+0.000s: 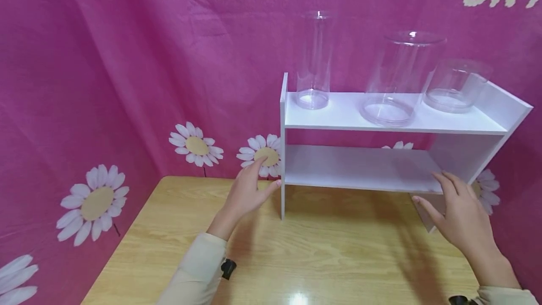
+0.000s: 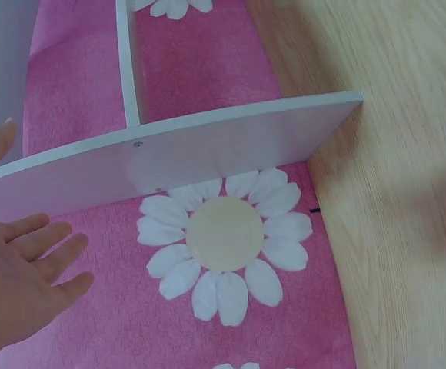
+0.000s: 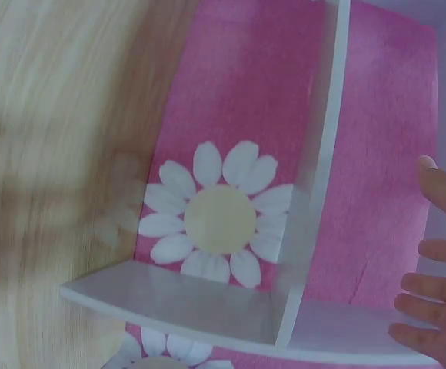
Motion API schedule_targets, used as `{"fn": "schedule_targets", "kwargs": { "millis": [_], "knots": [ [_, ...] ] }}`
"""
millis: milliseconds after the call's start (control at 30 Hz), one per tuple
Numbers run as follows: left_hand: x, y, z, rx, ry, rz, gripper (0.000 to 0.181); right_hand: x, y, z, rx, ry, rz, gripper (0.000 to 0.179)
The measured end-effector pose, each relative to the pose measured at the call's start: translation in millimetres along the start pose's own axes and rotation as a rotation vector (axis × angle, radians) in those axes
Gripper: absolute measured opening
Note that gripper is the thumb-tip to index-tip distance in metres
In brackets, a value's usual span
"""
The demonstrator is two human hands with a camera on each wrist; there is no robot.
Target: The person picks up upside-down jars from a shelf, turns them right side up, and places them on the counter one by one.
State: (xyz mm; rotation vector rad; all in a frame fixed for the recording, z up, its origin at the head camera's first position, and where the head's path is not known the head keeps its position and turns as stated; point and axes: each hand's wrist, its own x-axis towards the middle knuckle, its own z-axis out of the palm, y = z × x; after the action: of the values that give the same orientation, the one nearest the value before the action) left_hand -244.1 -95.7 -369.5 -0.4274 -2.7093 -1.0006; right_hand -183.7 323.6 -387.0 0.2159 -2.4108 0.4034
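Note:
A white two-tier shelf (image 1: 360,166) stands on the wooden table, against the pink cloth. My left hand (image 1: 243,192) is beside its left side panel (image 2: 231,142), fingers spread and thumb tip right at the panel's edge in the head view. My right hand (image 1: 463,215) is at the right end, its fingers relaxed and overlapping the lower board and side panel (image 3: 177,307). Neither hand holds anything. On the top board stand a tall narrow clear cylinder (image 1: 313,60), a wider clear cylinder (image 1: 402,76) and a short clear cylinder (image 1: 453,86), all upright.
The wooden table (image 1: 322,253) extends in front of the shelf, its left edge meeting the cloth. A pink cloth (image 1: 127,36) printed with daisies and lettering hangs behind and to the left. The lower board has the cloth showing behind it.

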Motion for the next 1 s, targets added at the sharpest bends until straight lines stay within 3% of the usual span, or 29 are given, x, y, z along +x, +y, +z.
{"fn": "schedule_targets", "kwargs": {
  "millis": [267, 400, 600, 800, 1000],
  "knots": [
    [6.2, 2.0, 0.7, -0.102, -0.047, 0.022, 0.068, 1.1, 10.8, -9.3, -0.007, 0.100, 0.154, 0.046],
    [13.0, 4.2, 0.3, -0.153, -0.046, 0.048, 0.065, 6.9, 19.0, -16.2, -0.024, 0.086, 0.245, 0.047],
    [22.1, 8.3, -2.6, -0.179, -0.048, 0.035, 0.064, 17.7, 29.3, -23.5, -0.022, 0.070, 0.462, 0.054],
    [30.3, 12.5, -2.9, -0.202, -0.070, 0.031, 0.063, 25.2, 40.3, -27.8, 0.022, 0.124, 0.550, 0.056],
    [31.1, 18.3, -1.8, -0.242, -0.080, 0.005, 0.061, 31.2, 48.3, -30.9, 0.071, 0.055, 0.650, 0.058]
  ]
}}
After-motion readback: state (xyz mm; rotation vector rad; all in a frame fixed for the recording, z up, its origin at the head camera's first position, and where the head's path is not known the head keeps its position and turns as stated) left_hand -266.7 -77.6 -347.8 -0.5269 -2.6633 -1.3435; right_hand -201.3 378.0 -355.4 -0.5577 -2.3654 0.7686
